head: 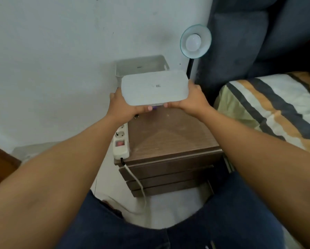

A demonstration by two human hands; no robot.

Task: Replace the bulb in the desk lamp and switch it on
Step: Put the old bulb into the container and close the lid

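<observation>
I hold a white plastic lid (pixel 155 88) flat above the wooden nightstand (pixel 170 137). My left hand (pixel 122 105) grips its left end and my right hand (pixel 190 98) grips its right end. Behind the lid, against the wall, stands an open white storage box (pixel 141 66); its inside is mostly hidden. The desk lamp (pixel 195 40) rises at the back right on a thin black stem, with a round glass shade facing me and a white bulb (pixel 193 42) screwed in, unlit. Something small and purple (pixel 155 107) peeks out under the lid's front edge.
A white power strip (pixel 121 141) with a red switch lies along the nightstand's left edge, its white cable hanging to the floor. A bed with a striped cover (pixel 269 108) and a dark padded headboard (pixel 249 42) stands on the right. The wall is close behind.
</observation>
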